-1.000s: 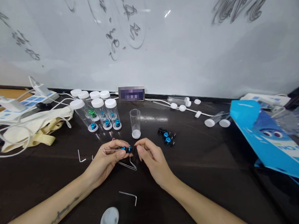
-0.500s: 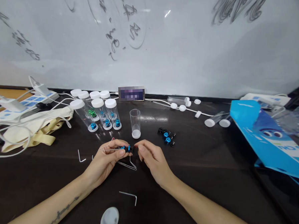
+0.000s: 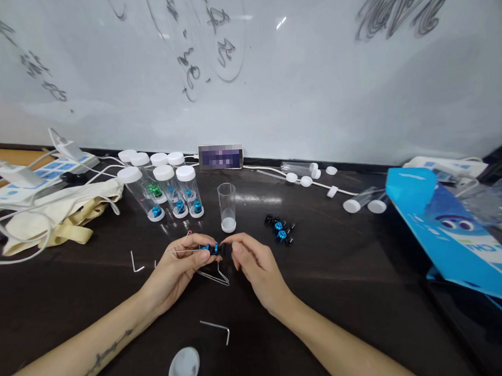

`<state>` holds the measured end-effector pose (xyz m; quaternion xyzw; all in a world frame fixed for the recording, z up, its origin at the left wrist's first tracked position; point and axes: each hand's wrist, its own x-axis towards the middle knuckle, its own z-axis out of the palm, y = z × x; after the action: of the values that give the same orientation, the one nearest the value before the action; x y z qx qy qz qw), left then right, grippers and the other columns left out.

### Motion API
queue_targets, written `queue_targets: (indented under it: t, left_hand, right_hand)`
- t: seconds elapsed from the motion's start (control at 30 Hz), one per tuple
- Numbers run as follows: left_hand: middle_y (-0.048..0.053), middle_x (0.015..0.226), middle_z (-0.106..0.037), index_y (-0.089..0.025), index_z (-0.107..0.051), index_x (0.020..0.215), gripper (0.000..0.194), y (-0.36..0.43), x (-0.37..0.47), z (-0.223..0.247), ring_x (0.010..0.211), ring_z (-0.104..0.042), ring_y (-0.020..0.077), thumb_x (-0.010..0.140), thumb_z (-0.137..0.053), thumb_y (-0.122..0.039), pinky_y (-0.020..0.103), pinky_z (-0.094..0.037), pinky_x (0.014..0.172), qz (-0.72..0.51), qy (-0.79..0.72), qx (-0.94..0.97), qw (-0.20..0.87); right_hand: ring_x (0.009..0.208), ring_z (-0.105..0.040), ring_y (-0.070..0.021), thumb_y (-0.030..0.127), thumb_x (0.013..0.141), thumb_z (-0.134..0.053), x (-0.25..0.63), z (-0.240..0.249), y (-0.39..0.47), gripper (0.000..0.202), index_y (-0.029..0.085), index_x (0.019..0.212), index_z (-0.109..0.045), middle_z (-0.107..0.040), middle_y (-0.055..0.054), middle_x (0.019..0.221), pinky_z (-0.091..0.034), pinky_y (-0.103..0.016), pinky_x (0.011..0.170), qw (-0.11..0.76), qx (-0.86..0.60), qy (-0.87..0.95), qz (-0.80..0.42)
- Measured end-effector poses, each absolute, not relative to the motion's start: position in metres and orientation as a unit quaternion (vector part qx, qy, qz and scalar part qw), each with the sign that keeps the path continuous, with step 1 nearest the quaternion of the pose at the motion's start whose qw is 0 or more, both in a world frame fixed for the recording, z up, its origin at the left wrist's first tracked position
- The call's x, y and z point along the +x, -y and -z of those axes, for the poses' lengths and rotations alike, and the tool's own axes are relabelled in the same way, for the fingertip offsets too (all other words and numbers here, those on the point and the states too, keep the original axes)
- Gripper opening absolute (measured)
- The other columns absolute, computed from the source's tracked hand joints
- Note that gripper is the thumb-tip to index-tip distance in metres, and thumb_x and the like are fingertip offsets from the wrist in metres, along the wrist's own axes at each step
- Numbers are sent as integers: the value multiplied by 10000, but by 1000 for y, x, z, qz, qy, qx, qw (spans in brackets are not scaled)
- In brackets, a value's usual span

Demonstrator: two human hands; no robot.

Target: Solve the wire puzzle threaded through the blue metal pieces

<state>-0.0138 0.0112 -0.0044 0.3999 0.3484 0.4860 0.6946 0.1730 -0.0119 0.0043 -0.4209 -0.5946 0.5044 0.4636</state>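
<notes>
My left hand (image 3: 175,273) pinches a small blue-and-black cylindrical metal part (image 3: 214,249) between thumb and fingers. A thin straight rod runs from it leftward across the palm, and a bent silvery wire (image 3: 216,278) hangs below the fingers. My right hand (image 3: 261,271) has its index finger stretched to the part's black end, seemingly touching it; the thumb stays apart and the other fingers curl. Just beyond stands an uncapped clear tube (image 3: 227,206) with a white base. Several small blue and black parts (image 3: 281,231) lie to the right.
Capped tubes (image 3: 186,191) holding blue or green parts stand back left. L-shaped hex keys (image 3: 218,326) and a white cap (image 3: 183,370) lie nearer me. White cables and a cloth bag (image 3: 62,212) are left; a blue package (image 3: 459,233) is right. A whiteboard (image 3: 272,108) rises behind.
My right index fingertip has moved slightly left onto the part's black end. The left hand and the part it holds look unchanged.
</notes>
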Motion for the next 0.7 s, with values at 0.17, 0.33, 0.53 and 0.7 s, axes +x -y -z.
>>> queue_targets:
  t: [0.17,0.33,0.53,0.7]
  left_hand:
    - [27,912,-720,-155,-769,845,129,-11,-14,4,798,-722,164,722,-808,-146,213,-585,795,-483,-349,400,696]
    - [29,909,-718,-151,-769,843,133,-10,-15,5,791,-720,163,717,-813,-148,218,-587,793,-485,-349,403,693]
    - [26,918,-714,-150,-768,841,137,-11,-14,4,795,-725,169,713,-817,-154,214,-586,794,-486,-351,402,692]
    - [19,923,-709,-149,-768,834,143,-11,-14,5,781,-726,166,703,-825,-156,216,-590,791,-490,-351,400,690]
  right_hand:
    - [507,-362,-90,456,982,-462,173,-3,12,324,190,1037,-638,-445,45,648,-260,-221,465,467,-424,589,-505]
    - [507,-350,-79,434,986,-471,173,-2,12,309,179,999,-644,-443,47,642,-257,-216,468,471,-415,590,-508]
    - [500,-334,-80,444,987,-467,173,-2,12,312,185,1022,-637,-423,52,637,-240,-218,457,471,-414,587,-512]
    - [499,-328,-76,438,991,-467,173,-2,12,303,187,1031,-632,-430,52,645,-231,-217,455,472,-413,583,-516]
